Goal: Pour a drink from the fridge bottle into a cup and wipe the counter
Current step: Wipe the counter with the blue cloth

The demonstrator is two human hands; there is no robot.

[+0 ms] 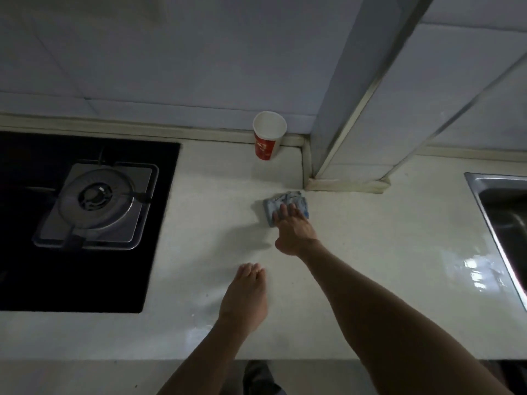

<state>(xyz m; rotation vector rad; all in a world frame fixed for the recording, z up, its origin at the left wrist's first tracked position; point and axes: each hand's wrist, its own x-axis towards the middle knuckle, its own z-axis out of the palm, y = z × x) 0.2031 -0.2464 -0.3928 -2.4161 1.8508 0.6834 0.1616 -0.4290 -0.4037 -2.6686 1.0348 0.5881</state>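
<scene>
A red paper cup (pixel 268 136) with a white inside stands upright at the back of the white counter (pixel 356 280), against the wall ledge. Closer to me, a crumpled blue-grey cloth (pixel 288 202) lies on the counter. My right hand (pixel 295 230) presses flat on the cloth's near side with straight fingers. My left hand (pixel 248 297) hovers low over the counter nearer the front edge, fingers loosely together and holding nothing. No bottle is in view.
A black gas hob (pixel 85 218) with a steel burner fills the left of the counter. A steel sink (pixel 502 218) is at the right edge. A tiled pillar (pixel 350 109) juts onto the counter just behind the cloth.
</scene>
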